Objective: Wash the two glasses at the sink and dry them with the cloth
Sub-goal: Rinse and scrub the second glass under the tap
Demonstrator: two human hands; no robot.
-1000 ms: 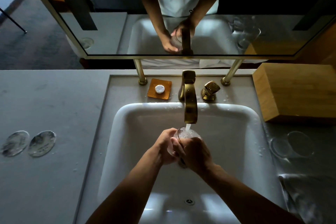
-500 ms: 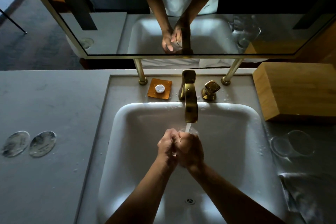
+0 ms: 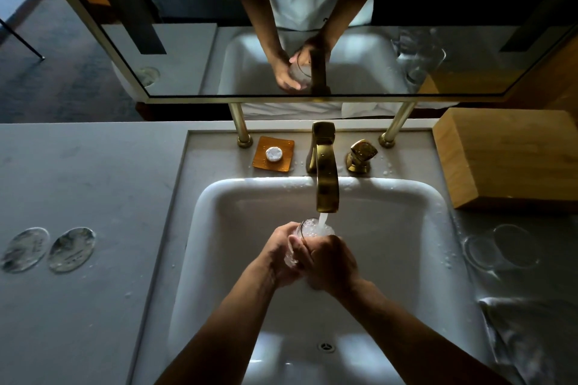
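Gripping glass (image 3: pixel 312 228) (both hands)

Dim room: grey counter (image 3: pixel 93 184), gold-framed mirror (image 3: pixel 175 40), wooden box (image 3: pixel 513 156).

A clear glass (image 3: pixel 312 236) sits at the centre of the frame, held over the white sink (image 3: pixel 406 228) with its mouth tilted up toward the brass tap; running water pours into it and froths at the rim. The left hand (image 3: pixel 276 255) and right hand (image 3: pixel 331 262) wrap around it. A second clear glass (image 3: pixel 500 248) stands at the right edge of the frame. Below it, at lower right, lies the grey cloth (image 3: pixel 528 331), rumpled.
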